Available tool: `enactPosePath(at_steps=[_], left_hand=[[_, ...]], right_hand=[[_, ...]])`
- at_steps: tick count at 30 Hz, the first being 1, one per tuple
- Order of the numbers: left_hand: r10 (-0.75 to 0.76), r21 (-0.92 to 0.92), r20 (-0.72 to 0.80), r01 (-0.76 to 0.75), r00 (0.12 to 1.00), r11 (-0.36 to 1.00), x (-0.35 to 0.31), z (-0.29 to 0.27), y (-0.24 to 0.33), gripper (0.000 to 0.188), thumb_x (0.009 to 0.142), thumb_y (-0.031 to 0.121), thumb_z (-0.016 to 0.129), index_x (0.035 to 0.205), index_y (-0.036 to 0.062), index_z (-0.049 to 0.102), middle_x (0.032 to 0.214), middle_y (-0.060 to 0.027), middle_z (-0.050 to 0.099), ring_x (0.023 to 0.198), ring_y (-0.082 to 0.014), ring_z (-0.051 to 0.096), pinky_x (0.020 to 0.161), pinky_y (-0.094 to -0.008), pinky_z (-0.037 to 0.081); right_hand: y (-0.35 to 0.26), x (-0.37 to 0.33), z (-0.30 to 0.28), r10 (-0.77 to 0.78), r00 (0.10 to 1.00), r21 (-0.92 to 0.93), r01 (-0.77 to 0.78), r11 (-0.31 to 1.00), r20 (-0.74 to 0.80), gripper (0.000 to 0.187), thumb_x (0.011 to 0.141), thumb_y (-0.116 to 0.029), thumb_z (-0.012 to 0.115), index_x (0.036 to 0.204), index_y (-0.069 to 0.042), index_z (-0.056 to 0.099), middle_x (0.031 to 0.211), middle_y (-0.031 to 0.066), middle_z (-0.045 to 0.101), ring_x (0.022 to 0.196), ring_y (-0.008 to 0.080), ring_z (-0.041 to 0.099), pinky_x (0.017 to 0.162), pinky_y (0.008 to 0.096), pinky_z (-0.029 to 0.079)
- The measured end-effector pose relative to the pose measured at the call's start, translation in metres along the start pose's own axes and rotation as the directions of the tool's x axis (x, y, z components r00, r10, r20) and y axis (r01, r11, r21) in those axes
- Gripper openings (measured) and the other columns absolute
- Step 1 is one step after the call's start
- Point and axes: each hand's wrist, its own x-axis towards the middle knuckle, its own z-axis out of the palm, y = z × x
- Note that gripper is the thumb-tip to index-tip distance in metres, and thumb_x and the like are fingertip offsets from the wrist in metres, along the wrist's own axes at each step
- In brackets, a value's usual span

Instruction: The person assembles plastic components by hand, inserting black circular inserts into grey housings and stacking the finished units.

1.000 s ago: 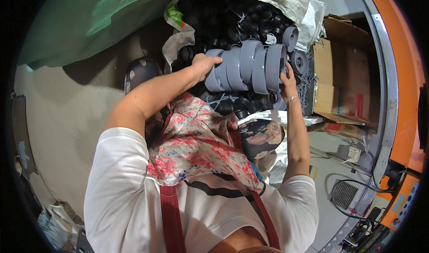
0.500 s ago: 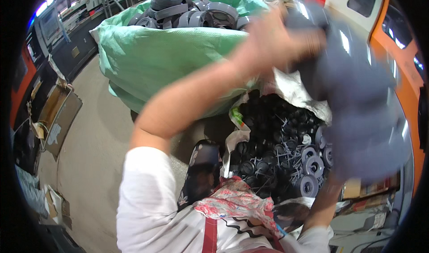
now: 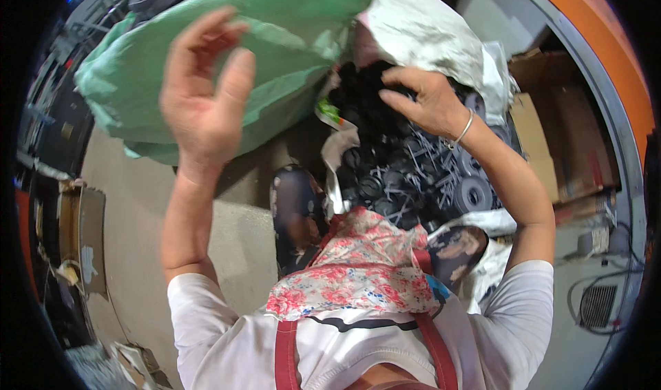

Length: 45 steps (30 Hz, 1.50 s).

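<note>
My left hand [image 3: 205, 104] is raised in front of the green woven sack [image 3: 289, 42], its fingers spread and nothing in them. My right hand [image 3: 428, 104] hovers over a heap of small black plastic parts [image 3: 375, 183], thumb and fingers apart and empty. Thin grey sprue sticks [image 3: 420, 166] are strewn through that heap. At its right side lie grey plastic rings [image 3: 473, 194], one flat with its round hole showing.
A white sack [image 3: 423, 28] lies crumpled behind the heap. To the right stand an open cardboard box [image 3: 540, 142], an orange machine frame [image 3: 606, 39] and a grey unit with cables [image 3: 592, 304]. Another box [image 3: 89, 238] is on the left floor.
The large dark grey parts, blurred between my hands earlier, are out of my hands. My left hand has come back left, and my right hand shows over the heap. The view has tilted downward.
</note>
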Motion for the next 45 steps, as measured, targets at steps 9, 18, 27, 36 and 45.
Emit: enactPosePath(at_steps=[9,18,27,36,45], left_hand=[[-0.645,-0.372,0.394,0.755,0.655,0.54,-0.08,0.161,-0.093,0.031,0.086,0.005,0.054,0.117,-0.0008,0.049,0.107,-0.012,0.057,0.087,-0.0157,0.06,0.076,-0.0265,0.047],[-0.863,-0.109,0.46,0.978,0.208,0.177,-0.178,0.25,-0.165,0.037,0.085,0.014,0.06,0.113,-0.0061,0.048,0.094,-0.0081,0.06,0.077,-0.0115,0.059,0.067,-0.0222,0.047],[-0.783,-0.062,0.617,0.997,0.079,0.052,-0.168,0.283,-0.155,0.032,0.087,0.014,0.058,0.113,-0.0022,0.05,0.1,-0.0092,0.06,0.085,-0.0146,0.059,0.077,-0.0263,0.047],[-0.78,0.026,0.626,0.999,0.01,0.034,-0.18,0.292,-0.153,0.031,0.085,0.01,0.057,0.112,-0.0022,0.05,0.1,-0.0079,0.06,0.086,-0.0126,0.059,0.078,-0.0243,0.046],[-0.798,-0.415,0.601,0.868,0.037,-0.273,-0.161,0.287,-0.156,0.046,0.08,0.025,0.066,0.113,-0.0029,0.052,0.105,-0.0137,0.058,0.097,-0.0188,0.056,0.089,-0.0339,0.043]], right_hand=[[0.187,-0.183,-0.124,0.849,0.473,-0.274,-0.87,0.41,-0.233,0.033,0.071,-0.032,0.067,0.081,-0.001,0.067,0.077,0.0171,0.065,0.07,0.0252,0.064,0.067,0.0333,0.049],[0.316,-0.275,-0.035,0.934,0.319,-0.4,-0.886,0.232,-0.164,0.04,0.065,-0.022,0.071,0.101,-0.004,0.064,0.102,0.021,0.061,0.097,0.0335,0.058,0.086,0.0369,0.045],[0.439,-0.338,0.016,0.988,0.125,-0.393,-0.916,0.08,-0.092,0.062,0.081,-0.013,0.046,0.138,-0.023,0.025,0.117,0.0227,0.054,0.107,0.0374,0.053,0.091,0.0431,0.041],[0.368,-0.314,0.03,0.885,0.464,-0.6,-0.719,0.351,-0.039,0.024,0.082,-0.016,0.053,0.104,-0.007,0.052,0.084,0.0185,0.062,0.08,0.0379,0.059,0.07,0.0462,0.046],[0.195,-0.213,0.072,0.13,0.895,-0.098,-0.097,0.99,0.426,0.039,0.072,-0.007,0.061,0.11,-0.009,0.053,0.07,0.0122,0.057,0.065,0.0314,0.058,0.06,0.0389,0.048]])
